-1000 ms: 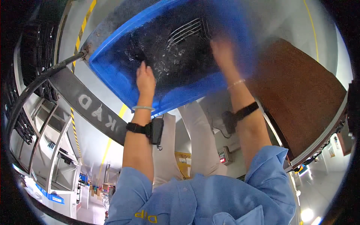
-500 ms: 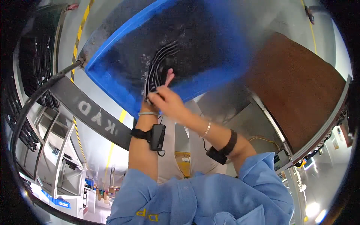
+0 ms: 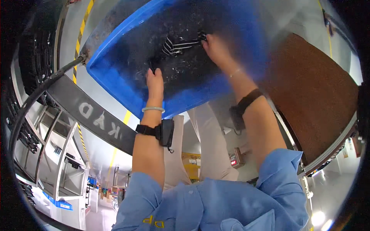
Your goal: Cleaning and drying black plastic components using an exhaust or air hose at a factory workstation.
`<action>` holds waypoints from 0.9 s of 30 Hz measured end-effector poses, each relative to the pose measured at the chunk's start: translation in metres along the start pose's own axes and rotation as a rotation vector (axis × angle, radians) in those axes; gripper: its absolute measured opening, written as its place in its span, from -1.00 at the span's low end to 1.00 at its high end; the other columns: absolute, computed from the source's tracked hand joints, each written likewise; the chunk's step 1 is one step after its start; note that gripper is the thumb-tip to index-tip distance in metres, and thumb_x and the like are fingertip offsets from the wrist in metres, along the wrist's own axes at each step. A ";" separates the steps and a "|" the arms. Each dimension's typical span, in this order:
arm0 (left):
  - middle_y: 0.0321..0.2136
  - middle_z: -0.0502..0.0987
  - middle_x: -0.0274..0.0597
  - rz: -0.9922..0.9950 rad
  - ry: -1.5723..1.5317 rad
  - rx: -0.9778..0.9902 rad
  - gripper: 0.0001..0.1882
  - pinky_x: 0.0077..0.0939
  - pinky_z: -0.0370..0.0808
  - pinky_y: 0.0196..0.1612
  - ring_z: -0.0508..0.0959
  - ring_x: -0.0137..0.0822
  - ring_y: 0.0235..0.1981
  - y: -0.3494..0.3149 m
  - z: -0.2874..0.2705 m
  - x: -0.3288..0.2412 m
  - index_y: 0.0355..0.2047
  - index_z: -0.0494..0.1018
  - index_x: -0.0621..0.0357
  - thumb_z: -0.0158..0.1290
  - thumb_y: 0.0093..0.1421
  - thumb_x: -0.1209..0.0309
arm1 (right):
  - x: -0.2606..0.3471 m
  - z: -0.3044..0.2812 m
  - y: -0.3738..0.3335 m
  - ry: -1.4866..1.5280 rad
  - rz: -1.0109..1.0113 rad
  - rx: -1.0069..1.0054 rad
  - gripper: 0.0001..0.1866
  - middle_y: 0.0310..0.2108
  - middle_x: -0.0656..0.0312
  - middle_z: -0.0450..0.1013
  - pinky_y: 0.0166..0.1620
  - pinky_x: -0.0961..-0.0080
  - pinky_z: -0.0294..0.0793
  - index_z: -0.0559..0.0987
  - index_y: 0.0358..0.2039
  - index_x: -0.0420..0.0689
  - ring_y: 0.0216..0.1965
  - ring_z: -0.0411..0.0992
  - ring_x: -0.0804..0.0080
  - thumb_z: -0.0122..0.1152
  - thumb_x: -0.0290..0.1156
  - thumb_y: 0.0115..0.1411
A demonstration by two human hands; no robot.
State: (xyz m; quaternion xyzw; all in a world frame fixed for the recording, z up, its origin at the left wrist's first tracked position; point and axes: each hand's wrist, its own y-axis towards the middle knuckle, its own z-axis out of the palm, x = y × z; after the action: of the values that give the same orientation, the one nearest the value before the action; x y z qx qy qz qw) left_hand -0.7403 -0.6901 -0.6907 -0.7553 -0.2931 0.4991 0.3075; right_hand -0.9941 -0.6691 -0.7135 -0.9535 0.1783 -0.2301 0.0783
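A large blue tub (image 3: 115,94) holds a mass of black items (image 3: 135,50) whose kind I cannot make out. Among them lies a black piece with white stripes (image 3: 184,46), bent at its left part. My right hand (image 3: 219,50) pinches the right end of this striped piece at the middle of the tub. Lower and to the left, my left hand (image 3: 155,84) is closed, fingertips down, over the dark contents near the tub's near side. What its fingers hold blends into the black around it.
A brown-topped table (image 3: 308,92) stands to the right. At the left are a curved dark metal bar (image 3: 50,79), a grey lettered panel (image 3: 92,115) and a rack hung with black items (image 3: 40,73). Yellow-and-black tape (image 3: 81,34) marks the floor.
My hands were close together at the tub's near side with several striped lengths trailing from them. They have spread apart, the right moving up and rightward with the striped piece, the left slightly forward.
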 end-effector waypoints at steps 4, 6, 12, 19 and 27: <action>-0.28 0.47 0.02 0.011 0.679 0.034 -0.65 -0.25 0.37 -0.12 0.48 -0.13 -0.27 0.003 -0.021 0.013 -0.23 0.36 0.47 -0.12 0.17 0.34 | 0.013 -0.019 -0.010 0.096 0.320 0.316 -0.76 -0.40 0.03 0.43 -0.24 0.29 0.42 0.46 -0.33 -0.23 -0.34 0.41 0.11 0.07 -0.31 0.11; -0.31 0.47 0.02 0.239 0.676 -0.133 -0.63 -0.29 0.38 -0.13 0.48 -0.19 -0.27 -0.008 -0.027 0.008 -0.23 0.38 0.48 -0.11 0.18 0.30 | 0.022 -0.046 -0.014 0.548 0.453 0.158 -0.77 -0.39 0.05 0.43 -0.25 0.38 0.40 0.46 -0.32 -0.24 -0.35 0.40 0.20 0.09 -0.33 0.10; -0.26 0.46 0.04 0.020 0.063 0.021 -0.52 -0.38 0.38 -0.12 0.46 -0.31 -0.20 -0.078 -0.034 -0.065 -0.13 0.36 0.45 -0.11 0.22 0.18 | 0.096 -0.130 -0.047 0.820 0.326 0.036 -0.61 -0.35 0.17 0.41 -0.26 0.55 0.39 0.46 -0.18 -0.22 -0.34 0.39 0.39 0.18 -0.19 0.09; -0.14 0.43 -0.05 -0.162 -0.612 0.352 -0.39 -0.43 0.33 -0.06 0.40 -0.34 -0.08 -0.108 -0.023 -0.082 0.01 0.26 0.36 -0.22 0.25 0.00 | 0.150 -0.070 -0.079 0.484 -0.031 0.031 -0.73 -0.35 0.06 0.36 -0.24 0.34 0.38 0.44 -0.32 -0.22 -0.30 0.38 0.14 0.20 -0.33 0.01; 0.01 0.32 -0.14 -0.259 -0.062 0.058 -0.40 -0.23 0.34 -0.13 0.38 -0.20 -0.03 -0.032 -0.030 -0.026 0.10 0.20 0.06 -0.21 0.20 -0.08 | 0.044 0.006 -0.038 0.337 0.191 0.117 -0.77 -0.35 -0.01 0.43 -0.23 0.20 0.41 0.49 -0.30 -0.19 -0.29 0.41 0.01 0.13 -0.35 0.04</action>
State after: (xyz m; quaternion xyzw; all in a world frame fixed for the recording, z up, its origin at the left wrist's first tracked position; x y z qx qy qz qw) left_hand -0.7253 -0.6942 -0.6419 -0.6861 -0.3829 0.4866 0.3819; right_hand -0.9431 -0.6505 -0.6920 -0.8742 0.2647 -0.3878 0.1239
